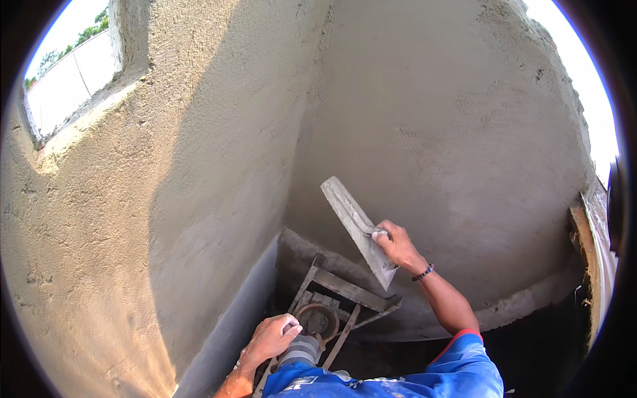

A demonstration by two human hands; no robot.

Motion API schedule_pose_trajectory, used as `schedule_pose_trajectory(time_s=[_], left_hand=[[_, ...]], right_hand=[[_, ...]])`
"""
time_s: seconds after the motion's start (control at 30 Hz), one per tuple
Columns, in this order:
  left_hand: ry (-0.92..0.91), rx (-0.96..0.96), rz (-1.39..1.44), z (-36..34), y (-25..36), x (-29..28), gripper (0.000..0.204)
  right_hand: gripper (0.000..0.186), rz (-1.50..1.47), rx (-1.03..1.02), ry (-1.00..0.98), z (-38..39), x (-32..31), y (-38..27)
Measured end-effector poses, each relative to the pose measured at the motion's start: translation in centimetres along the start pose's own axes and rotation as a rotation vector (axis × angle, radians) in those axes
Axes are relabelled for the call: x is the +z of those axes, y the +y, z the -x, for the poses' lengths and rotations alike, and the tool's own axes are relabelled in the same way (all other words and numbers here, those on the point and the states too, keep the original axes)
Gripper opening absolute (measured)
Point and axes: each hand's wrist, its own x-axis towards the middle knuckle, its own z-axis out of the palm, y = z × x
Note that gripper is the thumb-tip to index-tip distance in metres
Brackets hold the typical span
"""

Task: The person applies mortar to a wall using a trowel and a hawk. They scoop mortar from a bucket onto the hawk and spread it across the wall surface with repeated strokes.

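In my right hand (397, 245) is a long rectangular plastering trowel (355, 222), gripped by its handle on the back of the blade. The blade is smeared with grey mortar and slants from upper left to lower right, close to the right-hand plastered wall (424, 132); whether it touches the wall I cannot tell. My left hand (271, 339) is curled closed low in front of me, and no tool shows in it. Just past it sits a round bucket (317, 323) with grey mortar inside.
A wooden stand (348, 290) surrounds the bucket below me. The left wall (99, 245), partly sunlit, has a window opening (73, 79) and meets the right wall in a corner. A broken-edged board (587, 255) stands at the far right.
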Motion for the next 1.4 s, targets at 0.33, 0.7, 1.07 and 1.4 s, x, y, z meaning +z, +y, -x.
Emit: schedule_pose_trajectory(time_s=[0.33,0.7,1.07,1.4], left_hand=[[-0.067,0.327,-0.067,-5.3,4.6,2.2,0.022],[-0.022,0.230,-0.058,-2.6,0.8,1.9,0.022],[-0.111,0.395,-0.067,-5.7,4.6,4.9,0.023],[-0.001,0.176,-0.047,-0.4,1.1,2.4,0.023]], right_hand=[[0.034,0.898,-0.201,0.291,-7.7,-12.0,-5.5],[0.037,0.850,-0.236,0.256,-4.3,-13.3,-9.7],[0.036,0.987,-0.228,0.240,-10.0,-15.0,-10.9],[0.031,0.816,-0.079,-0.313,-0.9,0.2,5.4]])
